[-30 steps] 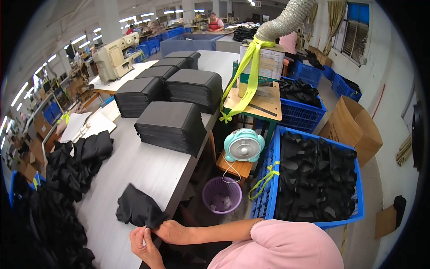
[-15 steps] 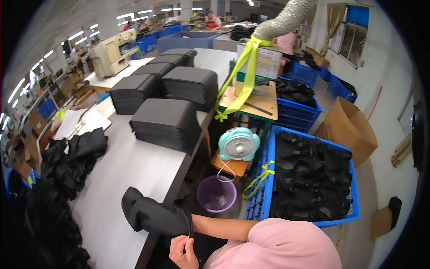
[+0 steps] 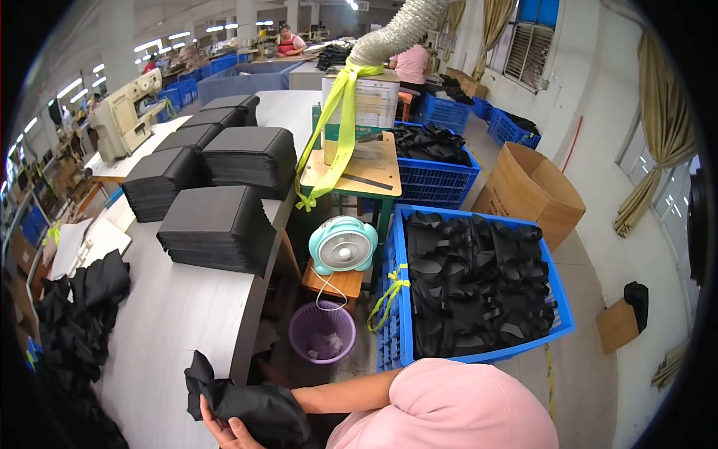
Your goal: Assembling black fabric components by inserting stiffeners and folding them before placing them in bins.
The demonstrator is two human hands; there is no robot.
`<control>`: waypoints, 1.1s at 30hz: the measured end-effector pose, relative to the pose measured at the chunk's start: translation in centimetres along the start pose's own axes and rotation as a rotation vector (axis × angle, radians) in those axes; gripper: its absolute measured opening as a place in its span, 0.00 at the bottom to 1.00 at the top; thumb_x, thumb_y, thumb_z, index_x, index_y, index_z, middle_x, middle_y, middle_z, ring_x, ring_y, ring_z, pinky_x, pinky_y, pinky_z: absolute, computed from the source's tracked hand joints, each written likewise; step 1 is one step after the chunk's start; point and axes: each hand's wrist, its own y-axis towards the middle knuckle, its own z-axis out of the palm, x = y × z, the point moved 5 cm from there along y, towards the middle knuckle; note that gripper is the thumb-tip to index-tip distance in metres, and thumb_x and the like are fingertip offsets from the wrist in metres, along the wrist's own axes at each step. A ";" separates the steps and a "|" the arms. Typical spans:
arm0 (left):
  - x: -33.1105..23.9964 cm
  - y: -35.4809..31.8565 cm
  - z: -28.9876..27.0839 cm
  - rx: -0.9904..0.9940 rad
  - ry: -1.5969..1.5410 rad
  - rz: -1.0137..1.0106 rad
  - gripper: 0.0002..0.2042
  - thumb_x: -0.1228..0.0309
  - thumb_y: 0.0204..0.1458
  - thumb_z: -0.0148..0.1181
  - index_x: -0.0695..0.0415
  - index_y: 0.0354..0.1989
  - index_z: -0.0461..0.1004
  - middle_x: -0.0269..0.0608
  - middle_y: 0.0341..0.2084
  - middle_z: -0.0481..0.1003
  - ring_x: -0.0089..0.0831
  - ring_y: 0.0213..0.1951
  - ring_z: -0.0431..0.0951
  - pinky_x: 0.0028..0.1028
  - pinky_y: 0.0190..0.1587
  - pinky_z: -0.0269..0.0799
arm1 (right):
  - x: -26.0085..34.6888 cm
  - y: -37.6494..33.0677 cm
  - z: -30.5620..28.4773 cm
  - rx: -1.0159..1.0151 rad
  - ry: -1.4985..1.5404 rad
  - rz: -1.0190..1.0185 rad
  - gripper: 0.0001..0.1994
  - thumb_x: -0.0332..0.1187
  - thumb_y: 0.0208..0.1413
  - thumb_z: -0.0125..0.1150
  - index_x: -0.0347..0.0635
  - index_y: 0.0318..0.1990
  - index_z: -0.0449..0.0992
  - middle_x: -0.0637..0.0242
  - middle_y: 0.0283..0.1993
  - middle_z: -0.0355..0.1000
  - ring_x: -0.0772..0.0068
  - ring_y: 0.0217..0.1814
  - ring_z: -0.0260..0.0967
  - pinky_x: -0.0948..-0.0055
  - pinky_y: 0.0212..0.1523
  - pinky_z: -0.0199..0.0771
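Note:
A black fabric bag (image 3: 258, 411) covers my right hand, which is hidden inside it past the wrist. My bare right forearm (image 3: 340, 392) leads out of the bag toward the pink sleeve. At the bag's lower left side, my left hand (image 3: 223, 432) cups the cloth, thumb and fingers closed around it. A corner of the bag sticks up above the left fingers. Both hands are at the near edge of the grey table (image 3: 172, 314).
Stacks of black folded pieces (image 3: 217, 228) stand on the table; loose black cloth (image 3: 78, 314) lies along its left side. To the right are a turquoise fan (image 3: 343, 245), a purple basket (image 3: 321, 333), a blue crate (image 3: 407, 299) full of black bags and a cardboard box (image 3: 523, 194).
My left hand has moved from the bag's open edge near the wrist to its far end. The bag has shifted down and folded more. My view has turned to the right.

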 end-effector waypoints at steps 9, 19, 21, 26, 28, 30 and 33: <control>0.4 1.5 -1.0 0.382 -0.197 -0.164 0.34 0.62 0.55 0.62 0.63 0.68 0.59 0.54 0.65 0.61 0.45 0.64 0.62 0.42 0.66 0.54 | 0.4 -0.8 0.7 0.038 0.072 0.037 0.14 0.37 0.58 0.54 0.35 0.45 0.70 0.55 0.44 0.72 0.60 0.47 0.69 0.64 0.48 0.69; -1.5 -3.6 3.0 0.176 0.356 0.301 0.41 0.61 0.45 0.74 0.61 0.67 0.60 0.56 0.66 0.57 0.52 0.65 0.59 0.48 0.67 0.54 | 1.2 2.1 -4.8 -0.245 0.062 0.084 0.16 0.38 0.61 0.53 0.33 0.49 0.69 0.56 0.47 0.71 0.63 0.50 0.68 0.65 0.52 0.67; -1.2 -4.5 4.3 0.104 0.368 0.371 0.20 0.70 0.49 0.67 0.61 0.49 0.70 0.49 0.47 0.67 0.44 0.49 0.68 0.37 0.54 0.63 | 1.1 2.5 -4.5 -0.240 0.067 0.092 0.17 0.38 0.61 0.52 0.33 0.49 0.68 0.56 0.48 0.71 0.63 0.51 0.67 0.66 0.53 0.67; 2.1 -2.7 3.5 0.165 -0.077 0.093 0.03 0.77 0.57 0.59 0.64 0.37 0.77 0.38 0.36 0.76 0.27 0.41 0.74 0.26 0.48 0.68 | 0.8 1.7 -2.8 -0.224 0.030 0.110 0.18 0.39 0.63 0.52 0.31 0.51 0.67 0.56 0.49 0.71 0.64 0.52 0.66 0.66 0.55 0.66; 3.9 -2.6 2.8 0.133 -0.162 -0.198 0.07 0.73 0.62 0.55 0.64 0.38 0.74 0.33 0.36 0.74 0.20 0.39 0.71 0.24 0.44 0.67 | 1.1 1.4 -2.2 -0.215 -0.001 0.123 0.18 0.39 0.64 0.52 0.31 0.52 0.67 0.56 0.50 0.70 0.65 0.53 0.66 0.67 0.56 0.65; 4.7 -1.2 1.4 -0.160 -0.295 -0.136 0.09 0.71 0.64 0.51 0.64 0.34 0.72 0.30 0.30 0.69 0.19 0.34 0.66 0.22 0.41 0.64 | 1.9 1.3 -1.5 -0.195 -0.038 0.142 0.19 0.39 0.64 0.51 0.30 0.53 0.67 0.56 0.50 0.70 0.65 0.54 0.66 0.67 0.56 0.65; 4.9 2.2 -2.0 -0.353 -0.067 0.040 0.13 0.64 0.67 0.48 0.61 0.35 0.70 0.31 0.31 0.70 0.19 0.35 0.68 0.23 0.42 0.67 | 3.3 0.5 0.4 -0.098 -0.138 0.266 0.20 0.39 0.65 0.51 0.30 0.54 0.66 0.56 0.51 0.70 0.66 0.55 0.65 0.67 0.58 0.65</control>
